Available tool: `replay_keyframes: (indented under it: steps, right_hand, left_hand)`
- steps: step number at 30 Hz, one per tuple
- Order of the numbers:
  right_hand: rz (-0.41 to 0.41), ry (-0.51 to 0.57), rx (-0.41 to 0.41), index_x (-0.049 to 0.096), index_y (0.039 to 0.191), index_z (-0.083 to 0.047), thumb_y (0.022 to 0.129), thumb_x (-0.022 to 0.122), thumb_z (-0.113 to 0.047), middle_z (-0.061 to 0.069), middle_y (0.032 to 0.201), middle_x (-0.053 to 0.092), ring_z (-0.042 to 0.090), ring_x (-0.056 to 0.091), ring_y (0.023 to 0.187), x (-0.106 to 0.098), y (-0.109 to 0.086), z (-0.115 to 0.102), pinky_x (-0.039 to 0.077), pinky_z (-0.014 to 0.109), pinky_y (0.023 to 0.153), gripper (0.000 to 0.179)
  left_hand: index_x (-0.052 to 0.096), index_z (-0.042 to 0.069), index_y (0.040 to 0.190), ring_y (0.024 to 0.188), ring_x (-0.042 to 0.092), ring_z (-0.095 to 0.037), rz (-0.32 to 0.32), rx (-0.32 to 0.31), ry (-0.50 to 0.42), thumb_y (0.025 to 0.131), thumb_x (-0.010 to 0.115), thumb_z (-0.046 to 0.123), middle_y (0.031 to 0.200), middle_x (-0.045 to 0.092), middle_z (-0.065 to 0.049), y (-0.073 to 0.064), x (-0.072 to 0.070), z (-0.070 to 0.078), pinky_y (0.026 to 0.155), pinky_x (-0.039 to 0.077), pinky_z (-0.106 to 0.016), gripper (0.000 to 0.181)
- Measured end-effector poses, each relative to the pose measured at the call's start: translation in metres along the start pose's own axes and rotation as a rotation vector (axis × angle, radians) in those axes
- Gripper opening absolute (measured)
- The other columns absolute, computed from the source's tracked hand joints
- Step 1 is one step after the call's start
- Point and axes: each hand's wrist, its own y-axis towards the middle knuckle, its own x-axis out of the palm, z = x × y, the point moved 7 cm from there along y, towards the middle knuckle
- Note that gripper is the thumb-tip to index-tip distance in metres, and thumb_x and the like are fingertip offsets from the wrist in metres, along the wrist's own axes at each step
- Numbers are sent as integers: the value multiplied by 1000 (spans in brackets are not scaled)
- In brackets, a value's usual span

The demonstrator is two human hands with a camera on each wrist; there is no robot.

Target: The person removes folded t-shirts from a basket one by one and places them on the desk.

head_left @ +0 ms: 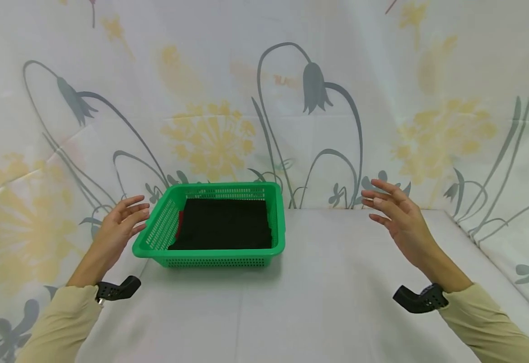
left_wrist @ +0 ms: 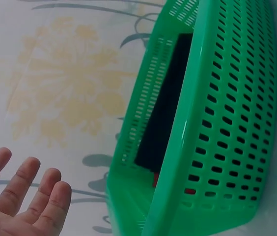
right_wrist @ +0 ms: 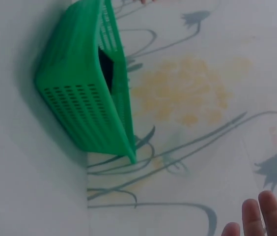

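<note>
A green perforated plastic basket (head_left: 219,258) stands on the white table, left of the middle in the head view. Folded black cloth (head_left: 225,224) fills much of it, with a strip of something red (head_left: 179,225) showing along its left side. My left hand (head_left: 117,229) is raised beside the basket's left end, its fingers relaxed and pointing toward the rim. Well to the right of the basket, my right hand (head_left: 398,222) hovers over the table with loosely spread fingers. Neither hand holds anything.
The white tabletop (head_left: 319,292) reaches back to a hanging white cloth (head_left: 228,65) printed with grey and yellow flowers. More of this printed cloth runs along the right and left sides. Each wrist wears a black camera strap (head_left: 420,298).
</note>
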Motion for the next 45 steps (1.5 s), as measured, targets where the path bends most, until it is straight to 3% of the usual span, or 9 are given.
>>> replay_keyframes:
  steps: [6,11,16,21,31,36,38,45]
  right_hand:
    - [22,51,70,47,137,-14,102,49,-10,4,123,57,19,53,117,21,15,11,44,28,90,35]
    - [40,67,116,48,134,-15,100,52,-11,5,122,57,21,53,114,35,26,19,43,30,89,34]
    - [41,26,158,47,134,-17,100,54,-14,7,124,53,23,50,115,48,36,28,42,32,91,35]
    - [37,-7,205,43,138,-13,100,53,-17,9,127,51,25,49,116,60,42,40,39,36,93,40]
    - [33,9,254,37,142,-5,99,55,-14,10,127,51,22,48,115,82,56,60,36,43,96,48]
    - [32,5,280,36,143,-3,98,55,-13,12,129,51,30,45,121,92,61,69,35,45,97,50]
    - [28,7,294,36,144,-4,98,55,-13,15,131,50,35,43,124,97,63,72,36,46,98,50]
    - [-2,-5,306,37,143,-4,98,54,-13,20,133,48,34,45,123,110,70,82,36,47,98,49]
  left_hand:
    - [38,12,143,106,52,-5,-7,-54,94,100,55,32,130,44,-5,9,3,-4,86,45,-16,51]
    - [35,10,144,108,51,-7,-23,-84,110,100,54,33,136,39,-16,13,5,-7,87,44,-18,53]
    - [39,15,141,112,50,-14,-43,-110,119,100,52,35,135,42,-14,18,6,-12,93,43,-28,48]
    - [40,17,139,106,51,-9,-69,-139,100,101,53,34,132,43,-12,21,10,-18,95,42,-34,44]
    - [29,4,148,112,47,-16,-99,-155,88,100,54,36,139,37,-22,31,18,-26,103,34,-51,62]
    - [28,2,148,111,48,-17,-99,-159,97,100,54,36,140,37,-24,34,18,-27,103,34,-51,64]
    - [27,1,148,113,47,-20,-101,-167,105,100,54,36,140,37,-25,34,18,-29,102,36,-49,66]
    - [26,0,148,124,39,-41,-127,-181,115,99,55,36,142,35,-28,37,24,-37,103,34,-53,67]
